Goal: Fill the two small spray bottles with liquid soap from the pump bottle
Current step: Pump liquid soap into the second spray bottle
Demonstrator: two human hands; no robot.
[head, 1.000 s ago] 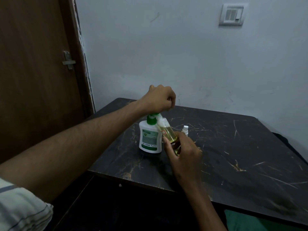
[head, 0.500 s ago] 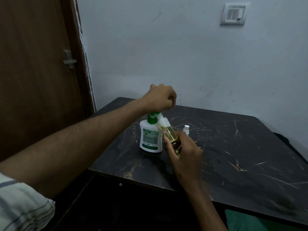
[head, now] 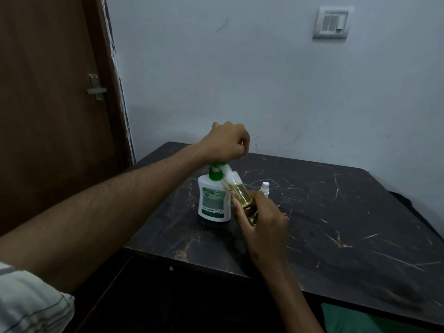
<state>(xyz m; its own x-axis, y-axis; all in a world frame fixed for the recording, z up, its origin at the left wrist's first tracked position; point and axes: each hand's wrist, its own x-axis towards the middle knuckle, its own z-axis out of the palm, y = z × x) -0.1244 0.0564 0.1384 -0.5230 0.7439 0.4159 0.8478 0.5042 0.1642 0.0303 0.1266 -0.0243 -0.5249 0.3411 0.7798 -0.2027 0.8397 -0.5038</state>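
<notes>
A white pump bottle [head: 213, 203] with a green pump head stands on the dark table [head: 336, 231]. My left hand [head: 227, 143] sits curled on top of the pump head. My right hand [head: 260, 219] grips a small clear spray bottle [head: 237, 189], part full of yellowish liquid. This bottle is tilted, with its open neck under the pump's spout. Just behind my right hand stands a second small spray bottle [head: 265, 187] with a white top, mostly hidden by the hand.
A wooden door [head: 52, 104] with a metal latch stands at the left, close to the table's left corner. A wall with a switch plate [head: 332, 22] runs behind the table. Something green [head: 360, 318] lies below the table's front right edge.
Both hands stay where they were. The pump head sits slightly lower under my left hand; the small bottle keeps its tilt at the spout.
</notes>
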